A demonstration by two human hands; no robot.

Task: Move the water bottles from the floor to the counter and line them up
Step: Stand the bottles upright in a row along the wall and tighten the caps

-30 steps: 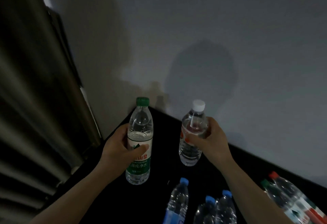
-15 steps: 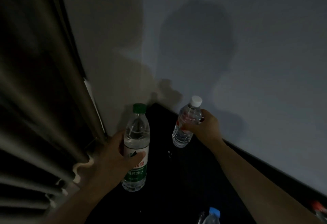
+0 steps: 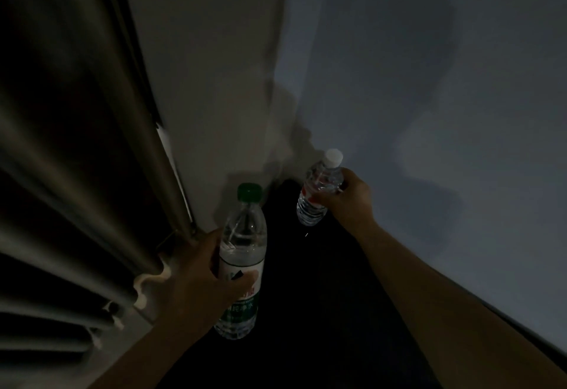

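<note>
Two walls [image 3: 429, 81]: they fill the view from 10 to 3 o'clock and meet in a corner at 12 o'clock, just behind the far end of the bench.
Curtain [image 3: 61, 143]: dark folds hang all down the 9 o'clock side.
Bench [image 3: 322, 296]: a dark top running from 6 o'clock up to the corner. Only the two bottles you hold show over it, so judge the task as mid-way through a delivery. The floor is out of view, so you cannot tell how many are left there.
Green-capped bottle [image 3: 242, 253]: upright at 7 o'clock, its base at the bench's left edge. It is too dark to tell whether it rests on the top or hangs just above it.
Left hand [image 3: 199, 278]: your forearm comes in from 7 o'clock, and your fingers [image 3: 245, 278] wrap the label band, holding the green-capped bottle from its left side.
Right hand [image 3: 346, 201]: your arm reaches long from 5 o'clock towards the corner, with the hand closed round the white-capped bottle.
White-capped bottle [image 3: 319, 195]: at 1 o'clock from the green one and well apart from it, tilted with its cap towards 1 o'clock, low over the bench's far end. Contact cannot be told.
Left to do: set both down upright, then bring them into one line.
</note>
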